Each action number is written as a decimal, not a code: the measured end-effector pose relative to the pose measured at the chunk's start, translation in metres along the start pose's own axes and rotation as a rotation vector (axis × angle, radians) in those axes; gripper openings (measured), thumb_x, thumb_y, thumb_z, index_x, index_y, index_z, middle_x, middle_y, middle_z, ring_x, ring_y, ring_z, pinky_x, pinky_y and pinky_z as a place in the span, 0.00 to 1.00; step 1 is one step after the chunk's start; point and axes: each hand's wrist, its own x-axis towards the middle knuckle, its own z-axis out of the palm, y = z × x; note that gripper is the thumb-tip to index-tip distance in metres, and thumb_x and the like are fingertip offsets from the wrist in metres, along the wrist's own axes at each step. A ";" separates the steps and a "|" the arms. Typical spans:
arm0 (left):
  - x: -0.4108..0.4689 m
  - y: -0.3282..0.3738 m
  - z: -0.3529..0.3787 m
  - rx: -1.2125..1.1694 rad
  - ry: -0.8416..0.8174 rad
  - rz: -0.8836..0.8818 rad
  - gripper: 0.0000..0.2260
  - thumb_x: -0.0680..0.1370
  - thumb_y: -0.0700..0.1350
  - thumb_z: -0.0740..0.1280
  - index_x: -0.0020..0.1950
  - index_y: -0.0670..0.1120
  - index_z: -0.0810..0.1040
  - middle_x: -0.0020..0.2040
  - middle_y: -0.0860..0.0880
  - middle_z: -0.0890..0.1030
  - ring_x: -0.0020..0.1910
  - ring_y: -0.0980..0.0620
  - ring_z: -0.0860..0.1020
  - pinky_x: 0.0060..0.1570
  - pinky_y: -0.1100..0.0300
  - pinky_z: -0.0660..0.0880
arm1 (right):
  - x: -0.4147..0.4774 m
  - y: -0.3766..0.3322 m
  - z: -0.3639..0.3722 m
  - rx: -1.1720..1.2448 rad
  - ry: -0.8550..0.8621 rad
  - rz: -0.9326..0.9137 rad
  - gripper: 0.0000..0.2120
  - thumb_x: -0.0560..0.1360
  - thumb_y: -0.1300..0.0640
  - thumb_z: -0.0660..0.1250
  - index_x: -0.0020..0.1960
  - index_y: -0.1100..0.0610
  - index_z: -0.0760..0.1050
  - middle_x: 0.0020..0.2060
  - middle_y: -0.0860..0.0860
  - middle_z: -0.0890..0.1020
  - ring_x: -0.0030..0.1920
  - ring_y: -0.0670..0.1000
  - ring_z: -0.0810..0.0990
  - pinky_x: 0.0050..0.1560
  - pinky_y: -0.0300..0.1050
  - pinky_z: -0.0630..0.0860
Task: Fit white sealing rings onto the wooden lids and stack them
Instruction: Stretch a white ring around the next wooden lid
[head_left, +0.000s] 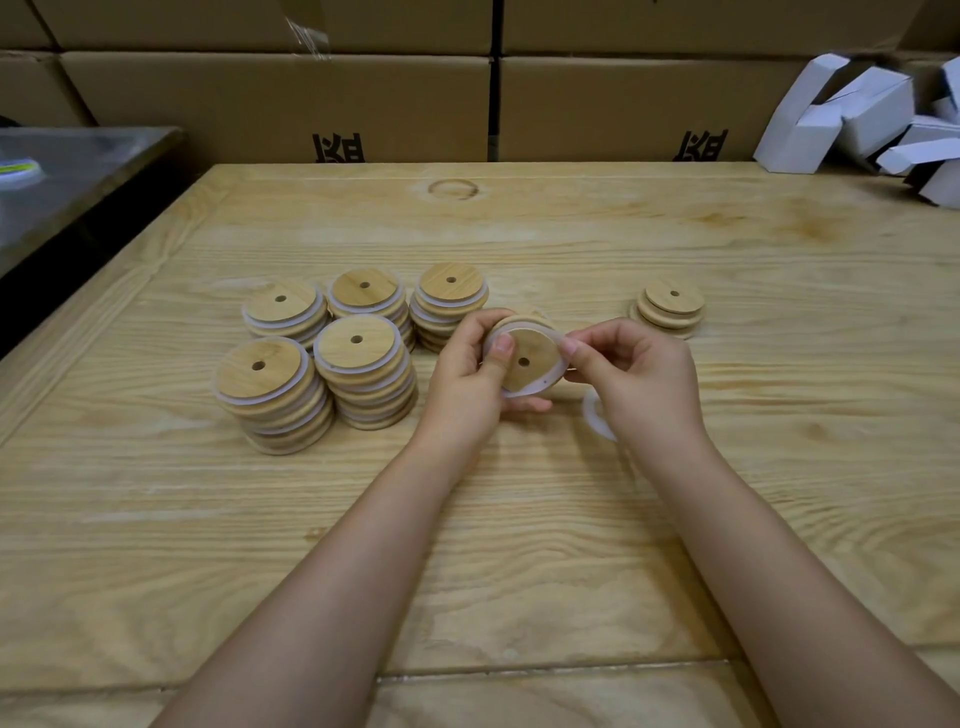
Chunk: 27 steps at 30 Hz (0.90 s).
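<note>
Lid: wooden lid (530, 358) held tilted over mid-bench (519, 545), white sealing ring (521, 327) round its rim.
Left: left hand (467, 384) grips the lid, thumb on the ring.
Right: right hand (639, 379) pinches the ring's right edge.
Around: spare ring (592, 415) under the right hand; five ringed stacks (358, 364) leftward; bare lids (670, 309) rightward.

Soft, even overhead light, faint shadows, wide-angle bending at the edges, slight overall blur.
</note>
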 end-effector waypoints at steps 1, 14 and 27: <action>0.000 0.000 0.000 -0.008 0.005 -0.002 0.06 0.81 0.39 0.56 0.51 0.47 0.71 0.50 0.45 0.77 0.41 0.49 0.81 0.28 0.58 0.79 | 0.000 0.000 0.000 -0.002 -0.005 0.001 0.06 0.71 0.61 0.72 0.37 0.54 0.78 0.36 0.53 0.84 0.40 0.56 0.83 0.48 0.52 0.80; -0.002 0.002 -0.001 0.050 -0.116 -0.105 0.03 0.79 0.40 0.61 0.52 0.44 0.72 0.45 0.45 0.77 0.37 0.52 0.81 0.29 0.56 0.80 | 0.000 0.002 -0.004 -0.029 -0.033 -0.056 0.08 0.72 0.61 0.70 0.37 0.51 0.76 0.31 0.41 0.80 0.35 0.40 0.78 0.36 0.31 0.72; 0.000 -0.001 0.000 0.077 -0.047 -0.018 0.05 0.78 0.37 0.62 0.48 0.48 0.73 0.44 0.46 0.78 0.41 0.51 0.79 0.35 0.55 0.80 | -0.005 0.002 -0.001 -0.233 0.033 -0.191 0.04 0.71 0.59 0.72 0.40 0.52 0.78 0.36 0.40 0.81 0.39 0.41 0.80 0.43 0.36 0.76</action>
